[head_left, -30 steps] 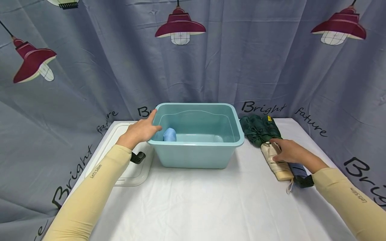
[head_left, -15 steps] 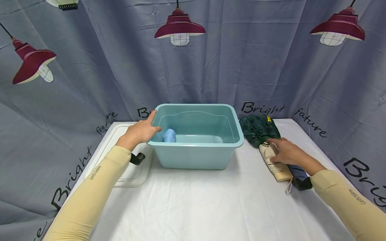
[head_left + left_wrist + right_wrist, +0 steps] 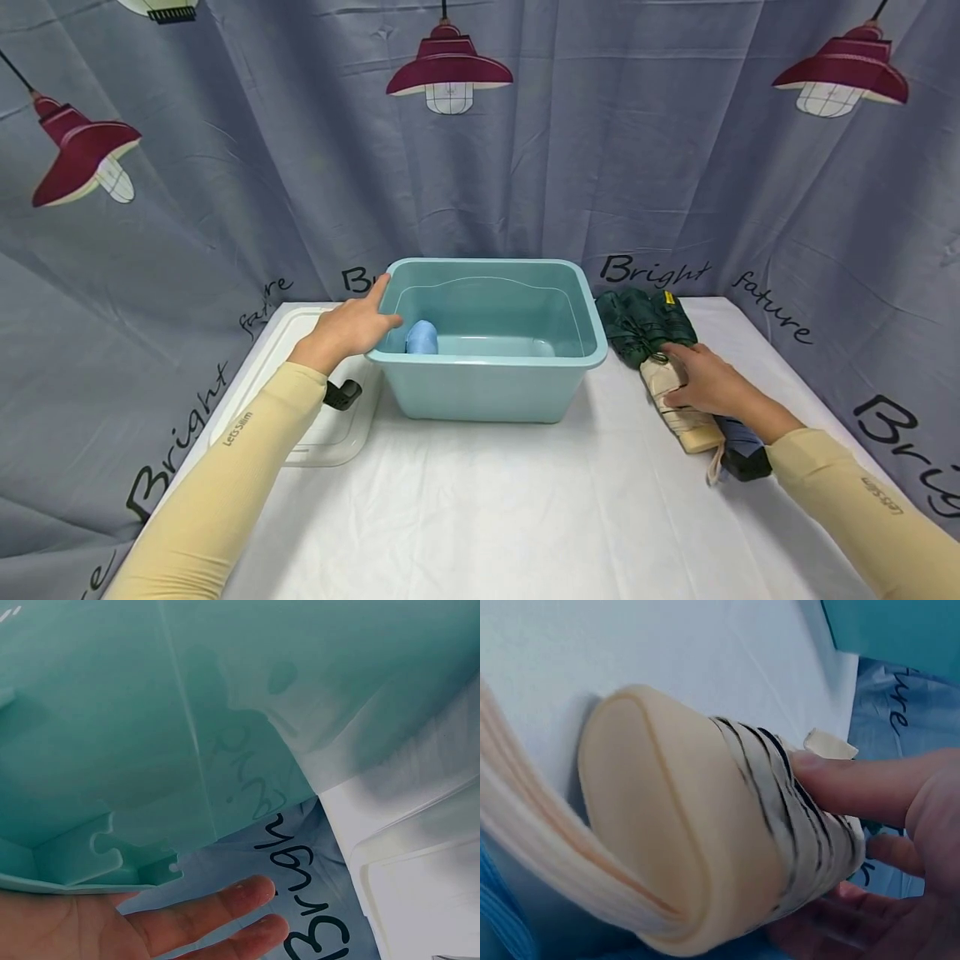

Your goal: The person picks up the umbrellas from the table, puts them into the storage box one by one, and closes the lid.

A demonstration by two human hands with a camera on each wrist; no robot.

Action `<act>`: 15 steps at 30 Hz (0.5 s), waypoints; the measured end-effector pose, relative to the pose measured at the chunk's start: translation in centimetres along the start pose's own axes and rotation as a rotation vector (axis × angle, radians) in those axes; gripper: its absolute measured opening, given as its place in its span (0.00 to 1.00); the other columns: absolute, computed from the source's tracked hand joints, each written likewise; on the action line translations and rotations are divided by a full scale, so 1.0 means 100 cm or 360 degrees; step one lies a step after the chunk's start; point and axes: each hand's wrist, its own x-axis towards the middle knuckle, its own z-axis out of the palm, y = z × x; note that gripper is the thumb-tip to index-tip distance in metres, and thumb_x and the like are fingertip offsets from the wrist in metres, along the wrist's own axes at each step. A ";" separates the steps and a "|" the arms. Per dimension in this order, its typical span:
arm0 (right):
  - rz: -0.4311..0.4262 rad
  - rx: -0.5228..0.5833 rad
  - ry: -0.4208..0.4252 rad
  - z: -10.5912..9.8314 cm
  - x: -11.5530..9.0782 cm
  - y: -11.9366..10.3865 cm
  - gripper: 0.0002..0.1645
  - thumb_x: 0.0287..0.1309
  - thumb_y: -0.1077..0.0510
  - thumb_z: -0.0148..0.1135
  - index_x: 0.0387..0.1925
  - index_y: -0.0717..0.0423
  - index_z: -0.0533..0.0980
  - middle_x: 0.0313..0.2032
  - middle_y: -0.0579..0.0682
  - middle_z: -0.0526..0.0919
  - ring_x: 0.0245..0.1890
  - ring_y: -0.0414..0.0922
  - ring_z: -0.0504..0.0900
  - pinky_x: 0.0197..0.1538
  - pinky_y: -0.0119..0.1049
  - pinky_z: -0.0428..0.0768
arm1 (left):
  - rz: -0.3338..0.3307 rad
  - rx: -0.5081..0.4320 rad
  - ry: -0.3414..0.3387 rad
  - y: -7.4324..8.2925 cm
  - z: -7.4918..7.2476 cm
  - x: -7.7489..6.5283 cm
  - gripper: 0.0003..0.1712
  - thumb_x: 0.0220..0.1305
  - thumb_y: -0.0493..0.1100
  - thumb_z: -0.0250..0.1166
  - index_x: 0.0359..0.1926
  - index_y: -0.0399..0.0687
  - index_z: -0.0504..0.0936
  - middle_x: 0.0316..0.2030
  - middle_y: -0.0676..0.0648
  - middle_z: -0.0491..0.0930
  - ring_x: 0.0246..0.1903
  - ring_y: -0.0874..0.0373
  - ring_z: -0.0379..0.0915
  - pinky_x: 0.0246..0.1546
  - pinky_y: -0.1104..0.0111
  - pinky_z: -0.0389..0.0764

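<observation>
My right hand (image 3: 712, 383) grips a cream folded umbrella (image 3: 688, 423) lying on the right of the table. In the right wrist view its blunt pale handle (image 3: 656, 825) has a wrist strap (image 3: 562, 840), and the thumb presses the wrapped fabric. A blue folded umbrella (image 3: 741, 442) with a dark end lies along its right side, partly under the hand. My left hand (image 3: 348, 329) rests on the left rim of a teal plastic storage box (image 3: 480, 390), thumb over the edge; its visible fingers (image 3: 217, 911) extend straight outside the wall in the left wrist view.
A light blue rounded object (image 3: 422, 337) sits inside the box at the left. Touching the box's right side in the head view is a dark green folded umbrella (image 3: 641, 321). A translucent lid (image 3: 330, 442) lies left of the box. A grey-blue curtain (image 3: 480, 183) hangs behind.
My right hand and the cream umbrella have shifted slightly left, and the blue umbrella's dark end has moved a little left too. The left hand stays on the rim.
</observation>
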 end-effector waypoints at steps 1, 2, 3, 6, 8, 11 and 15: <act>0.0005 0.0013 0.0007 0.000 -0.001 0.000 0.60 0.49 0.49 0.79 0.74 0.69 0.56 0.63 0.81 0.63 0.60 0.76 0.69 0.53 0.70 0.73 | 0.0001 0.0000 0.0000 0.000 0.000 0.000 0.51 0.70 0.63 0.50 0.81 0.65 0.28 0.71 0.34 0.65 0.65 0.34 0.68 0.58 0.39 0.69; 0.0018 0.0022 0.0011 0.001 -0.001 0.000 0.61 0.49 0.49 0.79 0.74 0.71 0.55 0.63 0.81 0.64 0.61 0.76 0.67 0.54 0.70 0.72 | 0.0002 0.0000 -0.0001 0.000 0.000 0.000 0.51 0.70 0.63 0.50 0.81 0.65 0.28 0.71 0.34 0.65 0.65 0.34 0.68 0.58 0.39 0.69; 0.0034 0.0031 0.0012 0.001 -0.001 0.000 0.62 0.49 0.48 0.79 0.74 0.73 0.54 0.63 0.81 0.65 0.61 0.76 0.67 0.55 0.69 0.72 | 0.0003 0.0003 0.0000 0.000 0.000 0.000 0.51 0.70 0.63 0.50 0.81 0.65 0.28 0.71 0.34 0.65 0.65 0.34 0.68 0.58 0.39 0.69; 0.0109 0.0049 -0.0012 0.002 -0.002 0.001 0.64 0.51 0.46 0.77 0.72 0.79 0.51 0.62 0.81 0.66 0.62 0.76 0.66 0.57 0.67 0.73 | -0.0001 0.0012 -0.0004 0.000 0.000 0.000 0.51 0.70 0.64 0.50 0.81 0.65 0.28 0.72 0.34 0.65 0.64 0.35 0.69 0.56 0.40 0.71; 0.0141 0.0047 -0.0033 0.003 -0.003 0.001 0.65 0.52 0.44 0.76 0.72 0.80 0.51 0.62 0.82 0.67 0.62 0.76 0.67 0.57 0.66 0.73 | -0.0002 0.0019 -0.0003 0.000 -0.001 0.000 0.51 0.70 0.65 0.49 0.81 0.65 0.28 0.71 0.34 0.65 0.63 0.35 0.70 0.54 0.42 0.72; 0.0134 0.0039 -0.0052 0.004 -0.003 0.000 0.64 0.53 0.44 0.75 0.71 0.81 0.51 0.62 0.82 0.67 0.61 0.76 0.68 0.57 0.65 0.74 | 0.0000 0.0020 0.0000 0.000 -0.001 0.000 0.51 0.70 0.65 0.49 0.81 0.65 0.29 0.71 0.34 0.66 0.63 0.35 0.70 0.53 0.42 0.72; 0.0083 0.0042 -0.0064 0.004 -0.003 -0.003 0.62 0.54 0.46 0.74 0.71 0.82 0.51 0.60 0.81 0.70 0.60 0.75 0.70 0.56 0.65 0.74 | -0.0001 0.0014 -0.0005 0.000 0.000 0.000 0.51 0.70 0.65 0.49 0.81 0.65 0.28 0.71 0.34 0.65 0.64 0.35 0.69 0.55 0.41 0.71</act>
